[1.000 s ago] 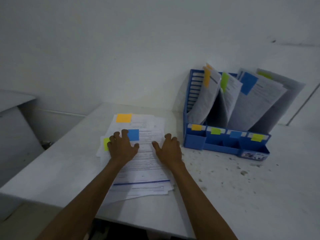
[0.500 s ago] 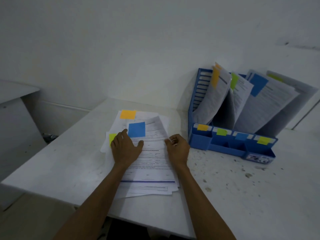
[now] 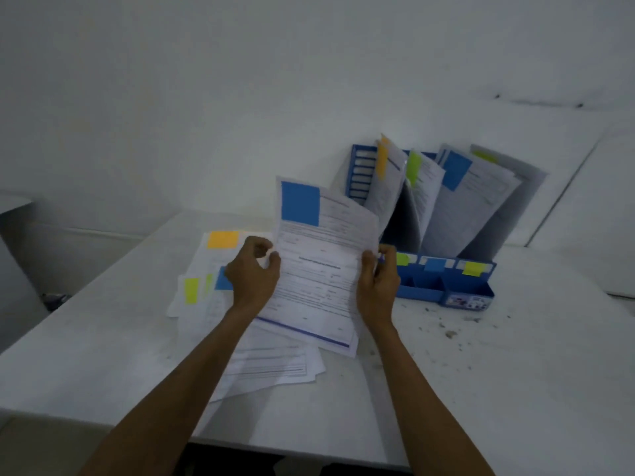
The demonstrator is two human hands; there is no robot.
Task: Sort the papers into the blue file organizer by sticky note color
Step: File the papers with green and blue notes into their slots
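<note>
Head view shows both hands holding one printed sheet [image 3: 319, 266] above the counter [image 3: 498, 372]. The left hand [image 3: 252, 273] pinches the left edge of the sheet between thumb and fingers, and the right hand [image 3: 378, 281] pinches the right edge in the same way. The sheet is lifted and tilted, with its top toward the wall, and it carries a blue sticky note [image 3: 300, 203] at its top left corner.

Under the sheet, a loose pile of papers [image 3: 264, 365] lies flat on the counter. On this pile an orange sticky note [image 3: 223, 239], a yellow-green sticky note [image 3: 191, 291] and the corner of another blue note [image 3: 222, 282] are visible; the blue one is partly hidden by the left hand.

The blue file organizer [image 3: 446, 286] stands on the counter to the right of the hands, near the wall. Papers already stand in its slots and lean to the right: one group with an orange tab [image 3: 382, 159], one with a green tab [image 3: 413, 167], one with a blue tab [image 3: 456, 170], and the last group with a yellow-green tab [image 3: 484, 156]. Small colored labels sit on the front edge of the organizer; the right hand covers the leftmost part. Dark crumbs [image 3: 450, 333] are scattered on the counter in front of the organizer.
</note>
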